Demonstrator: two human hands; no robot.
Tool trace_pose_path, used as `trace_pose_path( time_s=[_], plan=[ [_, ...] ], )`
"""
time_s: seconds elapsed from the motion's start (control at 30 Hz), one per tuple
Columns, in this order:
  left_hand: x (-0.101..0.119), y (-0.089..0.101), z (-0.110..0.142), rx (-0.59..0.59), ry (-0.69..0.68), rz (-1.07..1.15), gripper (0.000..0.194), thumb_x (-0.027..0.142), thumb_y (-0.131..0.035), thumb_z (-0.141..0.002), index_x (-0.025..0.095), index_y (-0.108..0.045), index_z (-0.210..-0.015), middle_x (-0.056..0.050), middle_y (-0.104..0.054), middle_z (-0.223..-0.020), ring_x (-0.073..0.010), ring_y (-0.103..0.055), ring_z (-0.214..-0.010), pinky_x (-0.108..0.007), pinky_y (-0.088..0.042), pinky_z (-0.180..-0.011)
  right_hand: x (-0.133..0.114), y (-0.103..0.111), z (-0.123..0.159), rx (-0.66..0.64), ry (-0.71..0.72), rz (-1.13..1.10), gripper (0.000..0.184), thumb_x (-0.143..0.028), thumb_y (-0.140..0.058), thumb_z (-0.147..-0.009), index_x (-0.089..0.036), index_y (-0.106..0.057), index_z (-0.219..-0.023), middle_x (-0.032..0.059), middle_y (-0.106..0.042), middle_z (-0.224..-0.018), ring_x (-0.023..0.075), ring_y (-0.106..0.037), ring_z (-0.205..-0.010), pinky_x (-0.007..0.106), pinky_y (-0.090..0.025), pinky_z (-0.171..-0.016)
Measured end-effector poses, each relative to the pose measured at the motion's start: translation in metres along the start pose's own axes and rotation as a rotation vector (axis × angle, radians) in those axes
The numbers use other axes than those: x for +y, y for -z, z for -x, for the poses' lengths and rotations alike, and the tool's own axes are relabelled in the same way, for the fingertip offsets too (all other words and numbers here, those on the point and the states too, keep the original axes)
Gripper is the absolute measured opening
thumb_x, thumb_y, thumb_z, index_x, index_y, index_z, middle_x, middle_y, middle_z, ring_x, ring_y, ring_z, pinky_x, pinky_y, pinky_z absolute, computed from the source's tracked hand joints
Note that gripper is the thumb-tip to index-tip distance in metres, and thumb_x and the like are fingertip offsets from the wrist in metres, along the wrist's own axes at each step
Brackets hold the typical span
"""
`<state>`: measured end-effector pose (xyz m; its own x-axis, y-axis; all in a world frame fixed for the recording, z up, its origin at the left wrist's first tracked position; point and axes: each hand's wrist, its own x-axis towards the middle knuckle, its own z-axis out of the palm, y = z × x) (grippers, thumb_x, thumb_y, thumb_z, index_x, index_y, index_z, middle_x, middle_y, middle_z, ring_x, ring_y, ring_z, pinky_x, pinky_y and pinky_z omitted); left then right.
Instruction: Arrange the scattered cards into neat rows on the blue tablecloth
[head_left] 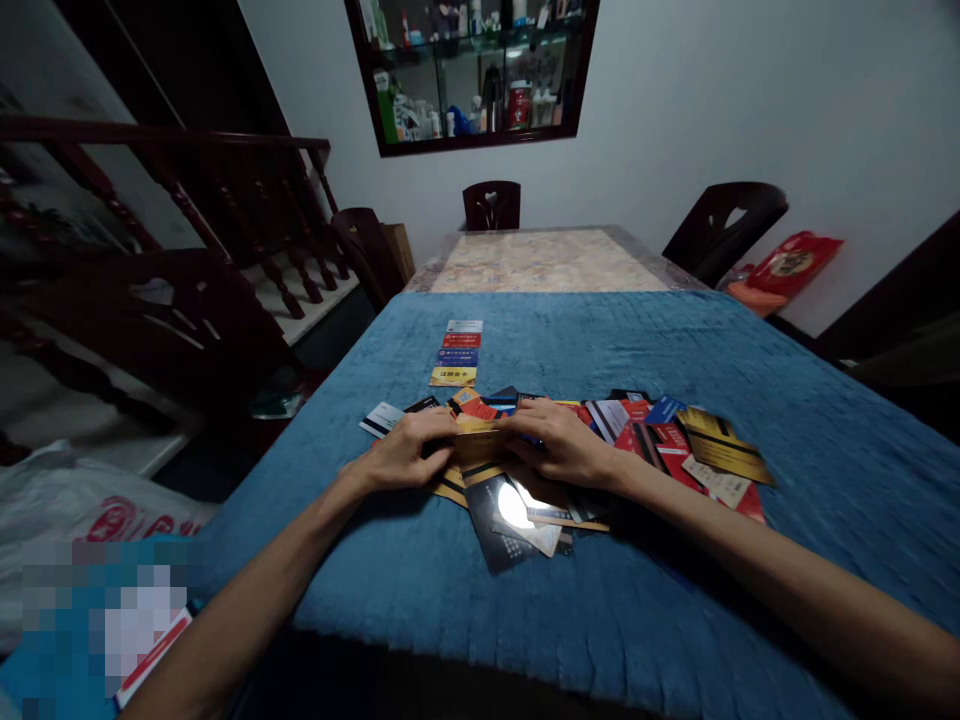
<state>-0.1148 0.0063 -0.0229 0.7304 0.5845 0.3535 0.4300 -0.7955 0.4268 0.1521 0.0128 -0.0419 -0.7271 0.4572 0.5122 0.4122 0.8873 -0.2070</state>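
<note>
Bare forearms (247,590) reach across a blue cloth (840,520), left hand (412,450) and right hand (559,440) pinching a gold card (478,446) by opposite ends. It is over a heap of cards (491,525), near a column of four cards (458,357).

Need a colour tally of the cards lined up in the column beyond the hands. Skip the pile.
Pale grey card: 1
Red card: 1
Blue card: 1
Yellow card: 1
Total: 4
</note>
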Motion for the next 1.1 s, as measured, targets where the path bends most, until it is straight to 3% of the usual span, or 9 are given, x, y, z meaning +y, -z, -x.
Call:
trace_pose_path(
  time_s=[0.27, 0.43, 0.63, 0.9, 1.1],
  plan=[
    [0.0, 0.0, -0.001, 0.012, 0.012, -0.039, 0.024, 0.008, -0.051, -0.085, 0.015, -0.067, -0.1, -0.006, -0.069, -0.093, -0.0172, -0.062, -0.088, -0.03, -0.052, -0.08, -0.002, 0.0, 0.0, 0.03, -0.015, 0.012, 0.027, -0.01, -0.051, -0.09, -0.015, -0.066, -0.112, 0.0088, -0.07, -0.089, 0.0197, -0.057, -0.081, 0.032, -0.041, -0.072],
    [-0.003, -0.002, 0.0, 0.102, 0.013, -0.052, 0.033, 0.009, -0.053, -0.084, 0.016, -0.067, -0.112, -0.005, -0.069, -0.094, -0.0159, -0.063, -0.085, -0.03, -0.052, -0.077, -0.002, 0.0, 0.0, 0.021, -0.031, 0.027, 0.028, -0.011, -0.051, -0.091, -0.016, -0.065, -0.114, 0.0086, -0.07, -0.09, 0.0194, -0.057, -0.081, 0.032, -0.041, -0.072],
    [-0.002, -0.006, -0.002, 0.155, 0.042, -0.007, 0.028, 0.01, -0.052, -0.088, 0.016, -0.069, -0.109, -0.005, -0.07, -0.091, -0.0143, -0.064, -0.08, -0.027, -0.051, -0.075, 0.001, -0.002, 0.002, 0.021, -0.039, 0.049, 0.033, -0.01, -0.049, -0.091, -0.014, -0.061, -0.121, 0.011, -0.07, -0.096, 0.021, -0.058, -0.086, 0.034, -0.043, -0.075],
    [-0.004, -0.009, -0.002, 0.187, 0.111, 0.033, 0.026, 0.01, -0.055, -0.087, 0.016, -0.07, -0.107, -0.005, -0.071, -0.092, -0.0147, -0.065, -0.082, -0.028, -0.052, -0.077, -0.008, -0.002, -0.001, 0.029, -0.068, 0.281, 0.05, -0.024, -0.065, -0.086, -0.015, -0.053, -0.134, 0.0155, -0.063, -0.116, 0.0278, -0.051, -0.102, 0.04, -0.041, -0.082],
    [-0.006, -0.01, -0.002, 0.223, 0.106, 0.036, 0.022, 0.011, -0.055, -0.087, 0.016, -0.07, -0.103, -0.006, -0.071, -0.092, -0.016, -0.065, -0.083, -0.03, -0.053, -0.079, -0.013, 0.0, -0.003, 0.071, -0.033, 0.425, 0.041, -0.025, -0.065, -0.085, -0.016, -0.059, -0.125, 0.0146, -0.064, -0.116, 0.0284, -0.049, -0.102, 0.041, -0.039, -0.083]
  ],
)
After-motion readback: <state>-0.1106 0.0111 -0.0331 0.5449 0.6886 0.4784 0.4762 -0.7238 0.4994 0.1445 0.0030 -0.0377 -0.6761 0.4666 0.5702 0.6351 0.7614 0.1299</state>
